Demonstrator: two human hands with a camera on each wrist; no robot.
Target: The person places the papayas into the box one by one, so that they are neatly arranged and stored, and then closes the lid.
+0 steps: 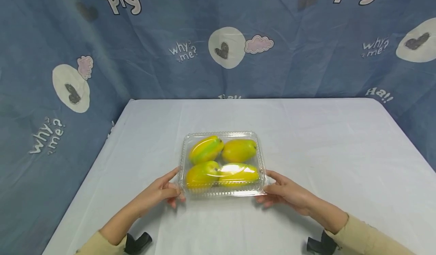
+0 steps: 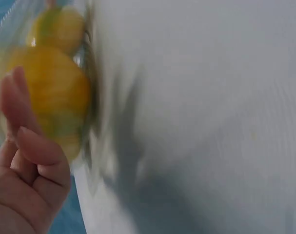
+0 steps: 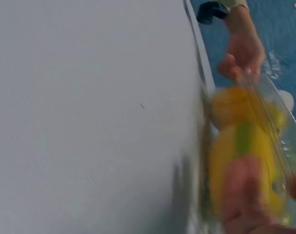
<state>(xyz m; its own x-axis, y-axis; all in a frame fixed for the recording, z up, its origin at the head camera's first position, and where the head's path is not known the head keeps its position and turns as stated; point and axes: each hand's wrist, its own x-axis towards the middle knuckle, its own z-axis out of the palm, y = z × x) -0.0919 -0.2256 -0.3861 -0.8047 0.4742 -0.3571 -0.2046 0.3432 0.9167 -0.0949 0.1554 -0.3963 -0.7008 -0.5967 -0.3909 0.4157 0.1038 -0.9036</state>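
A clear plastic clamshell box (image 1: 223, 192) with its lid down holds several yellow-green mangoes (image 1: 239, 151). My left hand (image 1: 165, 188) grips the box's near left corner. At the near right corner my right hand (image 1: 285, 192) holds it, thumb over the rim and other fingers lower down. Shadows under both hands suggest the box is a little above the table. In the left wrist view, my left hand (image 2: 30, 180) is beside the blurred mangoes (image 2: 55, 92). The right wrist view shows my right hand (image 3: 243, 200) against the box side, with my left hand (image 3: 245, 53) beyond.
A white-covered table (image 1: 340, 152) lies beneath the box. Behind it and along the left hangs a blue printed cloth (image 1: 163, 16). Dark wrist-worn pieces (image 1: 139, 243) sit at both of my sleeves, near the front.
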